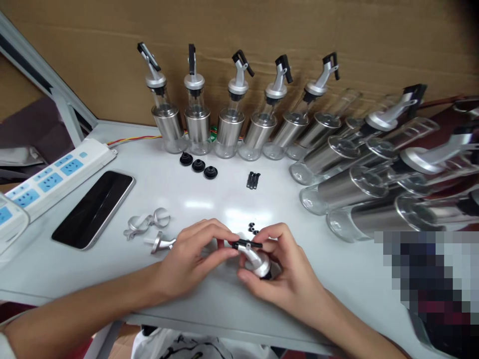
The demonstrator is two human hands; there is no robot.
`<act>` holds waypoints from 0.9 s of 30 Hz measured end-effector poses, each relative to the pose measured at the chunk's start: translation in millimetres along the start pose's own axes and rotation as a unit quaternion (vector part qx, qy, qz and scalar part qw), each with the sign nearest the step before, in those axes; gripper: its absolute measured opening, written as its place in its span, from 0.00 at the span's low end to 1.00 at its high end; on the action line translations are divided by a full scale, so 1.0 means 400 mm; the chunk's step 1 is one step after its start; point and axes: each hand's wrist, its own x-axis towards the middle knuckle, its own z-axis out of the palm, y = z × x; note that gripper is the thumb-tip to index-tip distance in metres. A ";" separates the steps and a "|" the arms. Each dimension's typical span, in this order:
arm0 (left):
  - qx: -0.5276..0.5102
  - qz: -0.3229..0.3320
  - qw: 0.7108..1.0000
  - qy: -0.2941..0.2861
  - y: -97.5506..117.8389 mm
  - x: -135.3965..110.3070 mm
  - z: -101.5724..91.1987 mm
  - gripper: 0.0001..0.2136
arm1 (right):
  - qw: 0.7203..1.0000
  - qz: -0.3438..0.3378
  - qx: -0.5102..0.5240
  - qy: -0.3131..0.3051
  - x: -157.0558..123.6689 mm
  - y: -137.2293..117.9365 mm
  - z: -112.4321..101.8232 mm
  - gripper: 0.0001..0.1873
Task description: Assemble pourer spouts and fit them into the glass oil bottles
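Between my two hands, just above the front of the table, is a silver pourer spout (254, 259) with a black lever on top and a black stopper below. My right hand (284, 269) wraps its fingers around the round silver base. The thumb and fingertips of my left hand (202, 254) pinch the black tip end of the spout. Left of that hand lies another silver spout part (159, 243), with silver collars (147, 222) behind it. Several tiny black caps (252, 228) sit just beyond my fingers, and small black levers (253, 180) lie farther back.
Three black stoppers (198, 165) lie mid-table. Several glass-and-steel bottles with spouts (229, 130) line the back, and more bottles (339, 187) crowd the right side, some without spouts. A phone (93, 209) and a power strip (52, 182) lie at left. Cardboard (262, 30) stands behind.
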 end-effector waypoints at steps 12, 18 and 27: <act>-0.009 -0.049 0.999 -0.015 -0.011 -0.005 -0.001 0.05 | 0.999 -0.021 -0.034 0.031 0.004 0.002 -0.015 0.14; 0.055 0.025 0.998 -0.014 -0.016 -0.007 0.001 0.04 | 0.999 -0.001 -0.052 0.007 0.005 0.000 -0.017 0.15; 0.039 0.044 0.998 0.027 0.006 0.001 -0.003 0.04 | 0.997 -0.019 -0.069 -0.019 0.017 -0.011 -0.005 0.14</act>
